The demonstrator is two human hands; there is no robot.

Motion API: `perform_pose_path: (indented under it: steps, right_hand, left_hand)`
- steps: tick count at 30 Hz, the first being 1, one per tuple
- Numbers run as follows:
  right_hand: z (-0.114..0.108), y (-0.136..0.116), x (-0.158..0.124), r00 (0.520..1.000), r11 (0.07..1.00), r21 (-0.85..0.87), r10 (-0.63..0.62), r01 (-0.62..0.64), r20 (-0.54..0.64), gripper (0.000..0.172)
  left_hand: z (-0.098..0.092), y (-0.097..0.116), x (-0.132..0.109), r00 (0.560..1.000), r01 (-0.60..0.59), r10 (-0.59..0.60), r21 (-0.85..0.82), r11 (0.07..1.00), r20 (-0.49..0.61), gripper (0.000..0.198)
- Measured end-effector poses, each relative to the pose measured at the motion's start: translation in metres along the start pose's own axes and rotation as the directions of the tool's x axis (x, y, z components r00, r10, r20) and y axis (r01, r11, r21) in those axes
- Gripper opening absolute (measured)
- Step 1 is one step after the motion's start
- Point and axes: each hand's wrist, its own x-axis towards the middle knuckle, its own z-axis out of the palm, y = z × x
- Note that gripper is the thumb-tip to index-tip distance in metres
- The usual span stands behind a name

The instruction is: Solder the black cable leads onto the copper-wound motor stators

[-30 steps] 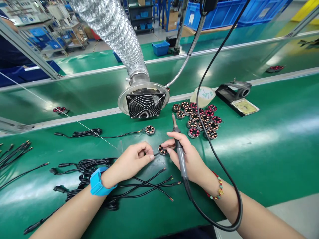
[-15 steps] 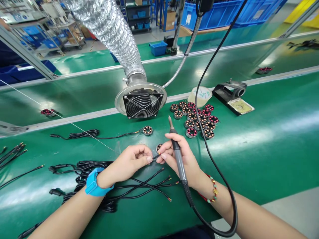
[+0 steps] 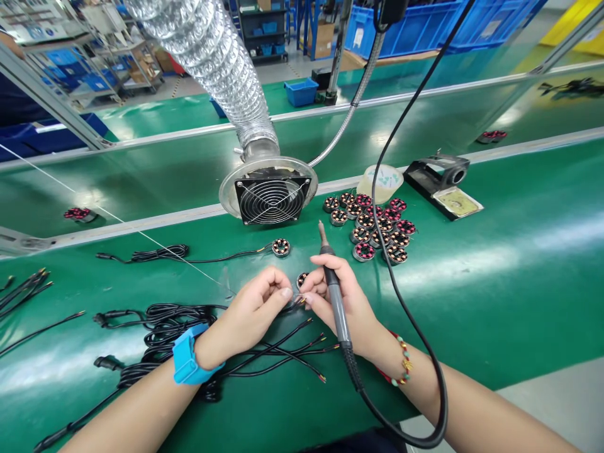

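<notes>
My right hand [image 3: 346, 296] is closed around a soldering iron [image 3: 336, 292], its tip pointing up and away. The same hand's thumb and fingertips are pinched beside a small wound motor stator [image 3: 302, 280], partly hidden behind them. Facing it, my left hand [image 3: 262, 305] is closed in a pinch on thin solder wire [image 3: 179, 261], which runs in from the far left; a fine end shows between the two hands. Just below the fingertips, the stripped end of a black cable [image 3: 298, 303] shows coloured wires. Whether the fingers touch those wires I cannot tell.
Black cables [image 3: 170, 321] lie bundled under my left arm. A stator with cable attached [image 3: 280, 247] lies beyond. Several stators [image 3: 364, 252] cluster at right, near an iron stand [image 3: 438, 179]. A fume extractor fan [image 3: 272, 200] hangs ahead; the iron's cord [image 3: 394, 283] loops at right.
My left hand has shifted slightly right, and its wrist has come nearer. The cable end now sits lower, with a fine wire showing between the hands. My right hand barely moved.
</notes>
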Motion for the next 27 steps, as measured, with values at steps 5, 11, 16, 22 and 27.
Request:
perform_pose_path:
  steps: [5,11,16,22,27]
  right_hand:
    - [0.001,0.0,-0.002,0.996,0.995,-0.059,-0.086,0.086,0.006,0.046]
    - [0.002,-0.004,-0.001,0.983,0.97,-0.156,-0.183,0.185,0.027,0.038]
    - [0.006,-0.006,-0.002,0.974,0.949,-0.22,-0.226,0.228,0.037,0.036]
    - [0.0,-0.006,-0.002,0.997,0.868,-0.496,-0.062,0.034,-0.04,0.041]
    - [-0.008,-0.005,0.0,0.992,0.751,-0.649,0.072,-0.123,-0.105,0.044]
  left_hand:
    - [0.002,0.002,0.0,1.0,-0.008,0.008,0.035,0.999,-0.005,0.017]
    - [0.0,0.009,-0.001,0.997,-0.054,0.047,0.099,0.994,0.064,0.015]
    - [0.001,0.012,-0.001,0.961,0.182,-0.155,-0.1,0.978,0.23,0.018]
    - [-0.002,0.006,0.008,0.971,0.232,-0.231,-0.008,0.973,0.063,0.015]
    - [-0.004,0.001,0.013,0.963,0.268,-0.268,0.022,0.963,0.005,0.016]
